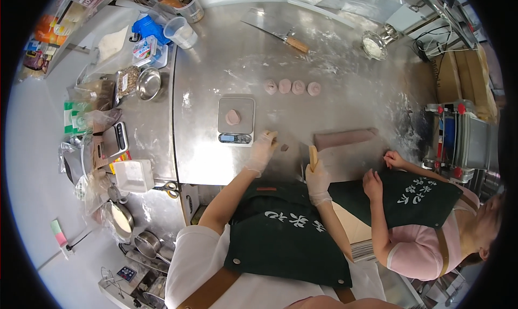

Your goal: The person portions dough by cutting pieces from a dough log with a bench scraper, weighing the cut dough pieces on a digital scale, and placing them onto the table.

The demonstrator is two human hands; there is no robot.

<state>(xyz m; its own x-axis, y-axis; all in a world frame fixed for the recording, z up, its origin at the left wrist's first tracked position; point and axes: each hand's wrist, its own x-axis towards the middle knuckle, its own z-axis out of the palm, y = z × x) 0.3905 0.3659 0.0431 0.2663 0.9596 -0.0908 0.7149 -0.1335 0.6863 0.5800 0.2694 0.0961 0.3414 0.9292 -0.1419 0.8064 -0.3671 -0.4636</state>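
Observation:
My left hand (262, 151), in a clear glove, is beside the digital scale (236, 139). Its fingers are drawn together; whatever they may hold is too small to make out. Just right of them lies a small dough scrap (284, 147). On the scale's plate sits a round pinkish dough piece (232, 117). My right hand (318, 184), also gloved, grips a pale yellow scraper-like tool (313, 157) seen nearly edge-on. Right of this tool rests a long mauve dough log (345, 139). Several cut dough pieces (284, 86) form a row farther back.
A co-worker (415, 222) in a green apron stands at my right, both hands near the table edge. A wooden-handled knife (294, 43) and a metal flour bowl (373, 46) are at the back. Left stand a steel bowl (149, 84), white tub (134, 176) and scissors (170, 189).

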